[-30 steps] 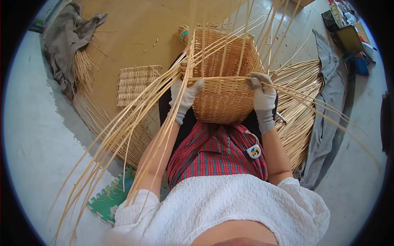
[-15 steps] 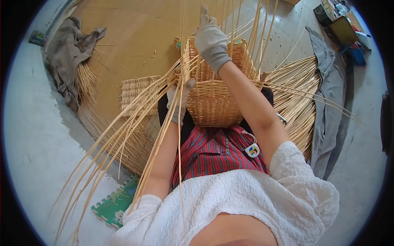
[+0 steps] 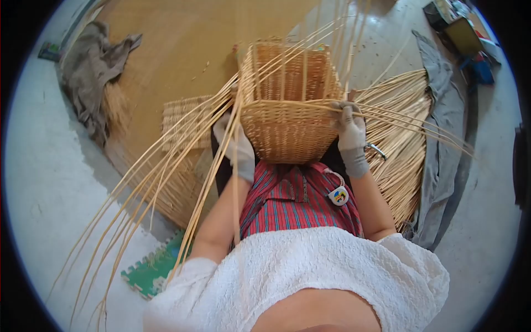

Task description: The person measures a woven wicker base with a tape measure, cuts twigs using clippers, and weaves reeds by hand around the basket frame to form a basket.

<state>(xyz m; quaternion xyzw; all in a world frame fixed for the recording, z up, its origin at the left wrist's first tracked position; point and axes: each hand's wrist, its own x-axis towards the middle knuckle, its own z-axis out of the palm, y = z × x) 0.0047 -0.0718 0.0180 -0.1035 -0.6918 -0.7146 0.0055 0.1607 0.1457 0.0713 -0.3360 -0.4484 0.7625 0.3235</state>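
A woven wicker basket [image 3: 290, 133] rests between my knees, its open top facing away and long upright stakes rising from its sides. My left hand [image 3: 236, 146], in a pale glove, closes on the basket's left side, some fingers hidden behind the weave and loose cane strands [image 3: 180, 146]. These strands fan out toward the lower left. At the right front corner, my gloved right hand [image 3: 352, 131] pinches the rim where thinner canes [image 3: 412, 120] stick out to the right.
A thick bundle of canes [image 3: 395, 160] lies on the right beside a grey cloth [image 3: 437, 144]. To the left are a woven panel [image 3: 180, 124], more canes and a crumpled cloth [image 3: 94, 72]. A green foam mat [image 3: 155, 265] lies lower left.
My right hand has come down from the upright stakes above the basket to its right front corner. The basket has turned and shifted slightly; my left hand stays on its left side.
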